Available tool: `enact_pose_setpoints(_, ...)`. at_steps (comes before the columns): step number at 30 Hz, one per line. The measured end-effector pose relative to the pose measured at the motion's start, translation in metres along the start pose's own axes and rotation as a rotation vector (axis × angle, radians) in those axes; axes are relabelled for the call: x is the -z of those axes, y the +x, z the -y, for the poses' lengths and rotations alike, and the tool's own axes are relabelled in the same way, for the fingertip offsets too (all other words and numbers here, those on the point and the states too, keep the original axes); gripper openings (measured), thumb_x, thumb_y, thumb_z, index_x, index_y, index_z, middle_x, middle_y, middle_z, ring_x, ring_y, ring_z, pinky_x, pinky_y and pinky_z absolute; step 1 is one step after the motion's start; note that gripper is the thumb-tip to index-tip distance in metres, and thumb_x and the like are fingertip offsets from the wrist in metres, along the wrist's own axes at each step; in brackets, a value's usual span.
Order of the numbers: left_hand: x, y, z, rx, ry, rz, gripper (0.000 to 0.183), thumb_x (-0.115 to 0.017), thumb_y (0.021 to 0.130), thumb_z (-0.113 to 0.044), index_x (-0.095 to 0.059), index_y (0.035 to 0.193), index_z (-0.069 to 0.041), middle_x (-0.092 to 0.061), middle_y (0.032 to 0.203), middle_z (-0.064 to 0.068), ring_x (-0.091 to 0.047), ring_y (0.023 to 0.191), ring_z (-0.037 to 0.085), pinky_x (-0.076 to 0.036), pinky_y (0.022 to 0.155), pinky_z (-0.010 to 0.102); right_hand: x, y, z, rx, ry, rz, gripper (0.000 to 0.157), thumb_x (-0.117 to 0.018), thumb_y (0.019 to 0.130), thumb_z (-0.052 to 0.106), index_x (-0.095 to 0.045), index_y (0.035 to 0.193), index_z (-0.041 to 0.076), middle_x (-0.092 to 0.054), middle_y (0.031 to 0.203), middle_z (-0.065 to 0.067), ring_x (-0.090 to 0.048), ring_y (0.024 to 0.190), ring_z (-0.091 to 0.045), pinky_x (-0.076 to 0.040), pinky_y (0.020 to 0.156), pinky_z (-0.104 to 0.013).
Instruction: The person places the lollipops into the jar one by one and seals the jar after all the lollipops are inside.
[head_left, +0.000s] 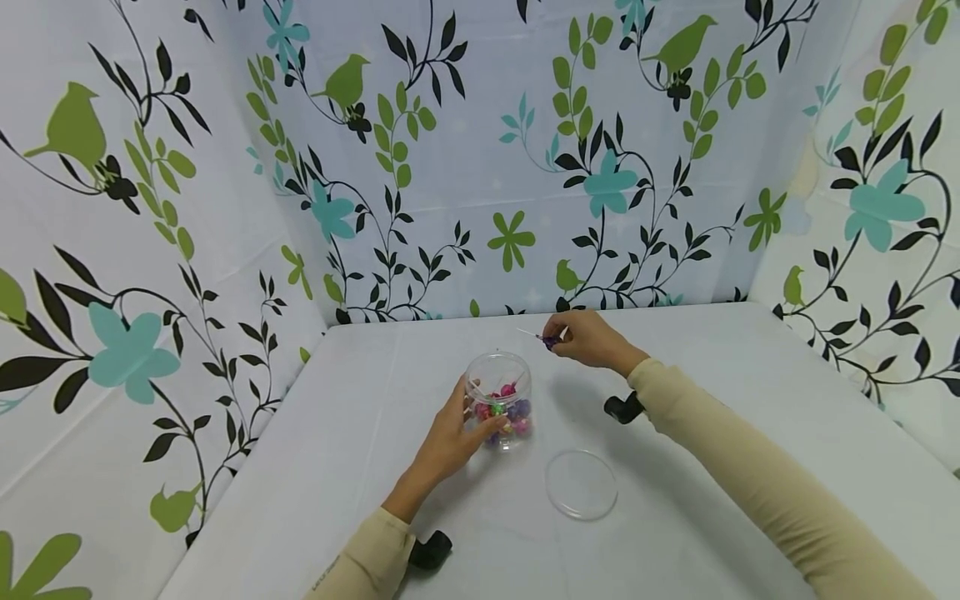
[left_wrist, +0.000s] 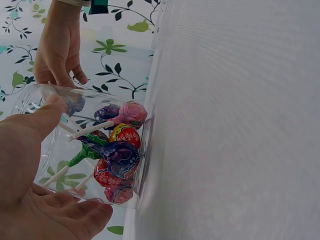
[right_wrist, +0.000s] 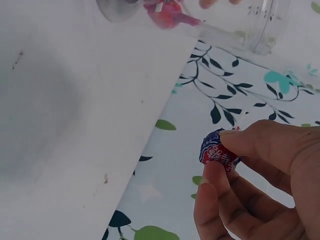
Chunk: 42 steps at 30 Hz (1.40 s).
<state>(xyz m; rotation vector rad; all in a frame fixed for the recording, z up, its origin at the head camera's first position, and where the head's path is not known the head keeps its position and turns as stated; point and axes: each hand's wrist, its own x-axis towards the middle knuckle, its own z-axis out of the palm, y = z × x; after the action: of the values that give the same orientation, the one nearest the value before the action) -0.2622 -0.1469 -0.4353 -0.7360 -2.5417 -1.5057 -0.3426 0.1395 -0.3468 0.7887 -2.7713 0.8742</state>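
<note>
A clear plastic jar (head_left: 498,379) stands upright on the table with several wrapped lollipops (left_wrist: 117,155) inside, in red, green, purple and pink. My left hand (head_left: 448,437) grips the jar's side, thumb toward me and fingers round the far left. To the right of the jar and beyond it, my right hand (head_left: 588,337) pinches one lollipop (right_wrist: 220,151) by its purple and red wrapped head, between thumb and fingertips. Its white stick points left, toward the jar side, in the head view. In the right wrist view the jar shows only in part, along the top.
A clear round lid (head_left: 581,485) lies flat on the white table (head_left: 675,533), right of the jar and nearer me. Patterned cloth (head_left: 480,167) with leaves and birds hangs behind the table and along both sides. Black wrist-worn pieces (head_left: 430,552) show under both sleeves.
</note>
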Motion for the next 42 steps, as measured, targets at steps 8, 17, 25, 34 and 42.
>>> enact_pose_setpoints(8,0.001,0.001,0.001,-0.003,-0.012,-0.002,0.090,-0.076,0.098,-0.032,-0.020,0.166,-0.017,-0.041,0.160,0.012,-0.042,0.144,0.040,-0.038,0.114,0.056,0.004,-0.002,0.026,0.067,0.020,0.007,0.018,-0.074,0.092,0.002,-0.075,0.110,0.004,-0.071,0.099,-0.005,-0.066,0.085,-0.023,-0.059,0.069,-0.032)
enact_pose_setpoints(17,0.000,0.000,0.002,0.005,-0.005,0.001,0.090,-0.077,0.098,-0.031,-0.019,0.166,-0.016,-0.040,0.161,0.014,-0.042,0.144,0.041,-0.038,0.114,0.056,0.002,-0.004,0.049,0.173,0.017,0.007,0.018,-0.075,0.092,0.001,-0.076,0.109,0.005,-0.072,0.099,-0.004,-0.066,0.083,-0.021,-0.058,0.067,-0.032)
enact_pose_setpoints(25,0.001,0.000,0.001,0.006,-0.004,0.007,0.091,-0.076,0.098,-0.031,-0.017,0.167,-0.016,-0.039,0.161,0.016,-0.042,0.144,0.041,-0.039,0.115,0.054,-0.004,-0.003,0.059,0.220,0.010,0.030,0.017,-0.076,0.091,0.001,-0.076,0.108,0.004,-0.073,0.103,-0.003,-0.066,0.086,-0.022,-0.058,0.072,-0.031)
enact_pose_setpoints(34,0.001,0.000,0.002,0.012,-0.005,0.013,0.093,-0.077,0.097,-0.036,-0.018,0.166,-0.017,-0.040,0.161,0.016,-0.041,0.145,0.040,-0.038,0.115,0.054,-0.011,-0.002,0.062,0.223,0.034,0.055,0.020,-0.074,0.090,-0.002,-0.077,0.109,0.006,-0.073,0.106,-0.002,-0.065,0.085,-0.020,-0.057,0.071,-0.031)
enact_pose_setpoints(42,0.002,0.000,0.001,0.000,0.002,0.013,0.093,-0.077,0.097,-0.036,-0.018,0.166,-0.015,-0.040,0.160,0.016,-0.042,0.144,0.042,-0.039,0.114,0.054,-0.007,-0.005,0.063,0.251,0.016,0.027,0.023,-0.075,0.094,0.003,-0.075,0.117,0.003,-0.073,0.115,-0.008,-0.065,0.085,-0.018,-0.057,0.069,-0.031)
